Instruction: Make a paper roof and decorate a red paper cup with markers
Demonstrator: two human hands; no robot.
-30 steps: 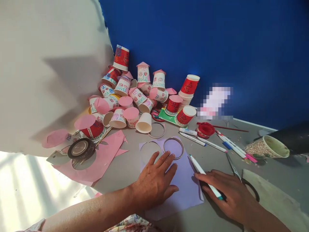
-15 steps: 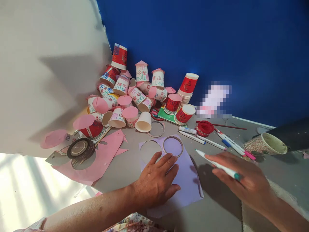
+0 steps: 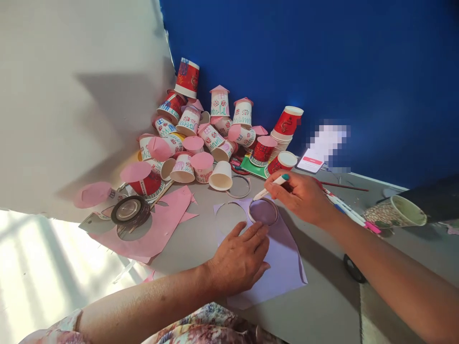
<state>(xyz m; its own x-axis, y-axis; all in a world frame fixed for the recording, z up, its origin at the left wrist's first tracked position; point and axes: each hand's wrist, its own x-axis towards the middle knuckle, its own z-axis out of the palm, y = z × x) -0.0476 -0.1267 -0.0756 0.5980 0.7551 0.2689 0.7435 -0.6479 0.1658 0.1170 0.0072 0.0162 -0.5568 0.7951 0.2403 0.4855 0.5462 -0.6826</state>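
My left hand (image 3: 240,260) lies flat on a sheet of purple paper (image 3: 285,267), fingers stretched, the fingertips at the near edge of a thin ring (image 3: 277,214). Left of this ring, the paper has a round cut-out (image 3: 229,217). In my right hand (image 3: 304,198) is a white marker pen (image 3: 269,187) with a green end, gripped between thumb and fingers. Its tip points down at the ring's far left edge; whether it touches the paper I cannot tell. Another ring (image 3: 239,195) rests just behind the sheet.
Behind stand decorated paper cups (image 3: 220,102) with pink tops, and a cup stack (image 3: 287,124). Cut pink paper (image 3: 168,222) and a tape roll (image 3: 130,210) lie left. Rightward are several markers (image 3: 353,215), a phone (image 3: 311,162) against the blue wall, and a tipped patterned cup (image 3: 383,210).
My right hand has swung left and away from me, bringing the marker from beside the paper to the ring's edge. The left hand stays on the sheet; the view has shifted slightly.
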